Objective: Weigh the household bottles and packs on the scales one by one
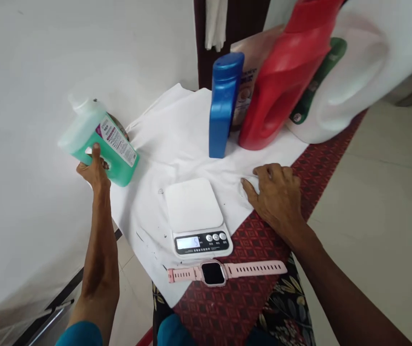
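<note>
A white wall backs a narrow table (321, 158) covered by a red patterned cloth, with a white cloth (177, 139) spread over its far half. We hold the green liquid bottle (99, 142) in our left hand (93, 170), off the table's left edge and clear of the surface. The grip is closed around the bottle's lower body, thumb on the near face. The bottle's long axis is tilted, with the white cap pointing up and to the left and the base pointing down and right, toward the table. The white kitchen scale (196, 216) lies to the right of this grip and nearer us, with its platform bare; the left hand is the nearer one to it along the bottle's axis. Our right hand (276, 194) rests palm down on the white cloth just right of the scale, fingers curled, holding nothing that we can make out. A pink smartwatch (223, 272) lies in front of the scale. Blue (223, 103), red (285, 81) and white (357, 72) jugs stand at the far end.
</note>
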Available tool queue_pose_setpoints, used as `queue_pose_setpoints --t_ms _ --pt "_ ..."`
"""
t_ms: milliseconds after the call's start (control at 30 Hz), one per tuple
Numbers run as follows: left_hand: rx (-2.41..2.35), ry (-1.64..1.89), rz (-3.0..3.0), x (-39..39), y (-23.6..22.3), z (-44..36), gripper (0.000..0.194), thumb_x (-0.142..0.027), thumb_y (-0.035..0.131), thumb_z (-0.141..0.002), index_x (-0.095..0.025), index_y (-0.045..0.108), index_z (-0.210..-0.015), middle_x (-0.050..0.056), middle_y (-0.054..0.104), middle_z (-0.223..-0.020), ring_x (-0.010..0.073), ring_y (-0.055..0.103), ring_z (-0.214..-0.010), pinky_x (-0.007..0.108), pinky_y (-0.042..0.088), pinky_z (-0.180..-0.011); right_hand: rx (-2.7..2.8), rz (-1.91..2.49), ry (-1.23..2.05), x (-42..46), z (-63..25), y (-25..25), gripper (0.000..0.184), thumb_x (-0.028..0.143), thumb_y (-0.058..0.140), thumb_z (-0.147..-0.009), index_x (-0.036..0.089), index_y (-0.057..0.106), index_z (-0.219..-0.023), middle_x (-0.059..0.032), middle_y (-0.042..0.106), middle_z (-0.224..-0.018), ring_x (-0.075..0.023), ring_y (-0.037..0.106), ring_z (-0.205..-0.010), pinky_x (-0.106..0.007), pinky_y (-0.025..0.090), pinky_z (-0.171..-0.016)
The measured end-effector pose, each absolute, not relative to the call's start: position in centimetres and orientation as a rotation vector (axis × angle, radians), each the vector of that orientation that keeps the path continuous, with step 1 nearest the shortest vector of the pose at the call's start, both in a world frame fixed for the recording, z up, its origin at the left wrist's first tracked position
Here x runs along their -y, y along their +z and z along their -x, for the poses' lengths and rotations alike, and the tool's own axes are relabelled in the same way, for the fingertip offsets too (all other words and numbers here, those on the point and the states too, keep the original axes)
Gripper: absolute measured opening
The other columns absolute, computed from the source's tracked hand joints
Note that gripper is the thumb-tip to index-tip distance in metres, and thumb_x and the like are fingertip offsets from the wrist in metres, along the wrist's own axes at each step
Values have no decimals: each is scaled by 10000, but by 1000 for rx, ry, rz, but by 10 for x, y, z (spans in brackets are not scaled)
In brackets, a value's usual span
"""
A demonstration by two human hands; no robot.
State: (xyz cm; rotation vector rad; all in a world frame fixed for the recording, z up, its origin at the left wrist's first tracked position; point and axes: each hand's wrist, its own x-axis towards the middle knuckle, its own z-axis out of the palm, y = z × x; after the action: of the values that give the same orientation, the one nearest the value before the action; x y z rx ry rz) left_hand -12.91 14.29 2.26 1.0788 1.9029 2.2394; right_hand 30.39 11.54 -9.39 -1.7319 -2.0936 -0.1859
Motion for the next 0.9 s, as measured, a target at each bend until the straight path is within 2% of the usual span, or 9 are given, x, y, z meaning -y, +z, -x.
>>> queue_pose_setpoints --t_ms 100,200,400,533,667,833,900 --pt "-1873 2366 -995 -126 23 104 600 -691 836 -704 -250 434 -641 -72 379 -494 93 354 -447 288 306 -419 2092 1753 -167 -116 -303 -93 384 399 452 -1074 121 681 -1208 -237 690 -1214 -385 561 -1142 -468 433 -890" --pt "-1839 2454 -940 -96 26 84 535 -608 874 -636 -238 488 -620 -76 368 -483 92 325 -444 293 282 -409 2088 1770 -147 -115 -303 -91 371 389 457 -1078 119 673 -1212 -236 683 -1228 -382 559 -1152 -477 434 -913" --pt "-1851 2398 -977 -25 50 48 532 -534 868 -672 -232 437 -587 -63 315 -525 98 301 -466 290 235 -412 2071 1751 -107 -113 -302 -89 373 398 440 -1101 128 656 -1242 -229 669 -1243 -380 547 -1182 -492 431 -941" --pt "-1742 2346 -1058 3 73 21 696 -671 882 -723 -219 359 -641 -50 255 -596 95 274 -511 268 199 -432 2057 1761 -73 -113 -300 -89 396 406 428 -1118 114 650 -1265 -235 653 -1277 -386 531 -1219 -506 423 -967" --pt "-1614 2218 -1148 7 82 -5 804 -768 835 -751 -212 269 -617 -45 204 -570 93 234 -486 280 170 -416 2050 1777 -42 -111 -298 -86 392 376 453 -1110 80 640 -1285 -256 640 -1311 -401 523 -1243 -520 419 -978" --pt "-1522 2080 -1150 -2 73 -44 874 -875 891 -581 -210 323 -573 -56 231 -561 79 265 -460 271 200 -398 2036 1778 -7 -109 -295 -80 360 309 509 -1075 47 647 -1279 -269 638 -1306 -406 534 -1234 -518 419 -977" --pt "-1514 2028 -1156 -6 69 -58 870 -873 901 -561 -213 334 -564 -55 246 -564 80 275 -456 270 200 -396 2022 1758 -5 -109 -296 -80 353 295 519 -1064 47 648 -1279 -263 642 -1292 -403 536 -1221 -514 417 -974"
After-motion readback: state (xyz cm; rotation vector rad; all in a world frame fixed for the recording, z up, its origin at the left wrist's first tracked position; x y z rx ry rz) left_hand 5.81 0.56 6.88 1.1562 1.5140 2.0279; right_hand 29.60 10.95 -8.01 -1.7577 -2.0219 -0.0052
